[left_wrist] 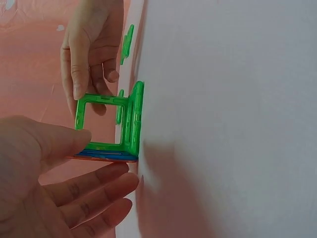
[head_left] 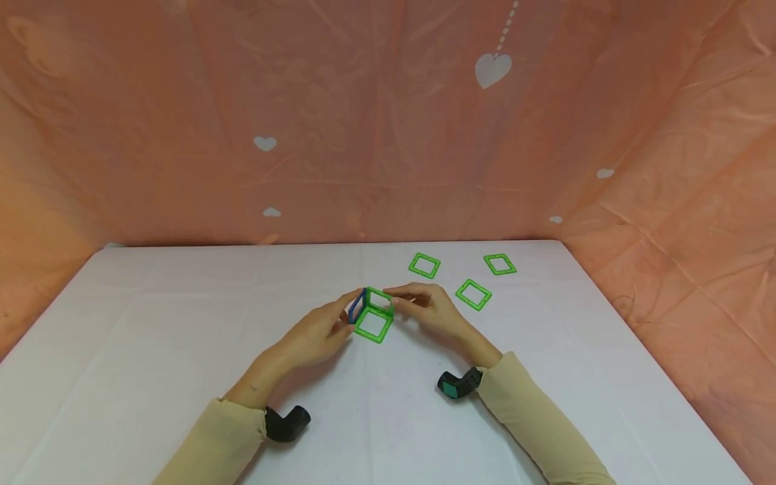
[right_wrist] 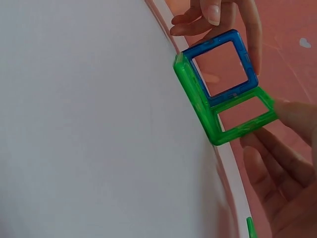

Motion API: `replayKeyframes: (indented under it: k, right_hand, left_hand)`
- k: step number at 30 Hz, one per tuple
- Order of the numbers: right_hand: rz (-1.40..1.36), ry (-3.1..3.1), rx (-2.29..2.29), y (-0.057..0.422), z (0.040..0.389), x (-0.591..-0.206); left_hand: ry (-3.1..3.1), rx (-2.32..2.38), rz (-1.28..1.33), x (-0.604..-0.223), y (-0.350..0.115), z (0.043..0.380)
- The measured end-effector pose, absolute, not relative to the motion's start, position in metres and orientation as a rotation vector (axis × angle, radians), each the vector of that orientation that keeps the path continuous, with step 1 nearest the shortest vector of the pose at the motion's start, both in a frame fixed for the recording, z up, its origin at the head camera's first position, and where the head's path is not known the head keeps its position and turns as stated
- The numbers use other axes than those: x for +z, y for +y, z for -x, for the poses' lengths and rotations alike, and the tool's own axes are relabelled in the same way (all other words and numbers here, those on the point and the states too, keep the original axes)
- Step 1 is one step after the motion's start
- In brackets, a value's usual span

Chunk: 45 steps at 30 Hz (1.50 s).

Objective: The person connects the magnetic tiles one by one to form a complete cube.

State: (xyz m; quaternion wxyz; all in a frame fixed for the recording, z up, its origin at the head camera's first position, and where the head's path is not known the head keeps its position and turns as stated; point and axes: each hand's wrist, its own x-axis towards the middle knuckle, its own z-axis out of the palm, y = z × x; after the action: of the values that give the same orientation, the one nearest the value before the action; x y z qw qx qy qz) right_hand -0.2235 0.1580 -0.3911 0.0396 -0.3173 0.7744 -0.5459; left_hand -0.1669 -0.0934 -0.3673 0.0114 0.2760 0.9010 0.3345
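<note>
Both hands are at a corner built of square frame tiles. A green tile [head_left: 368,337] lies flat on the table; another green tile [right_wrist: 246,128] stands up from its far edge. On the left a blue tile [right_wrist: 237,91] stands against the green ones. My left hand [head_left: 315,333] pinches the blue tile between thumb and fingers, the thumb at its near edge. With thumb and fingertips my right hand [head_left: 430,310] holds the standing green tile by its right side. A thin orange-red line shows under the blue tile in the left wrist view; its source is unclear.
Three loose green tiles lie flat beyond my right hand: a near one [head_left: 467,302], a far left one [head_left: 428,257] and a far right one [head_left: 506,273]. The white-covered table [head_left: 182,323] ends at an orange curtain [head_left: 364,135] with hearts.
</note>
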Motion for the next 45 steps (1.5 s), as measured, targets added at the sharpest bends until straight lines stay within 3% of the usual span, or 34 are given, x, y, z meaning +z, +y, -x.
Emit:
replayKeyframes:
  k: [45]
  right_hand:
    - [0.878, 2.350, -1.732, 0.143, 0.228, -0.395]
  left_hand:
    - [2.868, 1.170, -0.731, -0.377, -0.093, 0.180]
